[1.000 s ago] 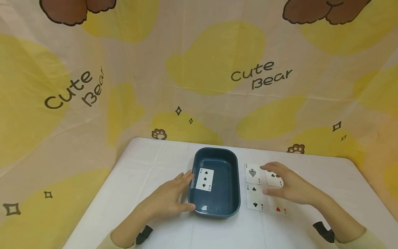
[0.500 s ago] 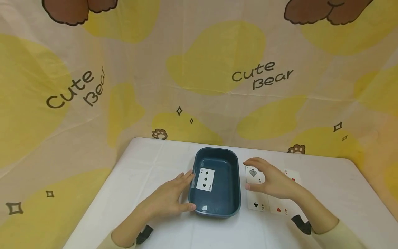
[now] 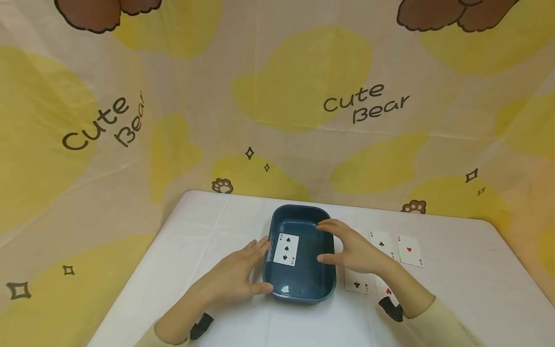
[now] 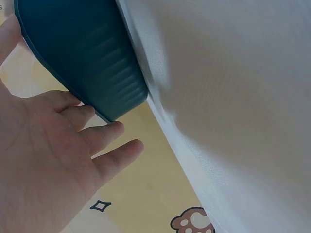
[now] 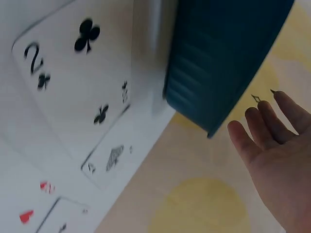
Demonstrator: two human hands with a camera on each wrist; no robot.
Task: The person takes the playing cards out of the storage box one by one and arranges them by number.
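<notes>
A dark blue rectangular tub [image 3: 299,299] stands on the white table, with a three of spades [image 3: 286,249] lying face up inside on its left. My left hand [image 3: 230,277] touches the tub's left side with spread, fairly straight fingers and the thumb near the front corner. Over the right rim hovers my right hand [image 3: 360,250], thumb and fingers apart, holding nothing. In the right wrist view its fingers [image 5: 240,136] are clear of the tub wall. Beneath that hand, the ace of spades [image 5: 114,158] is hidden from the head view but shows in the right wrist view.
Right of the tub lie a two of clubs [image 3: 356,283], a partly covered two of hearts [image 3: 385,289], an ace of clubs [image 3: 380,241] and an ace of hearts [image 3: 409,250]. A patterned cloth [image 3: 277,96] hangs behind the table's back edge.
My right hand has moved left from above the cards to the tub's right rim, uncovering the aces of clubs and hearts. The left hand and tub stay where they were.
</notes>
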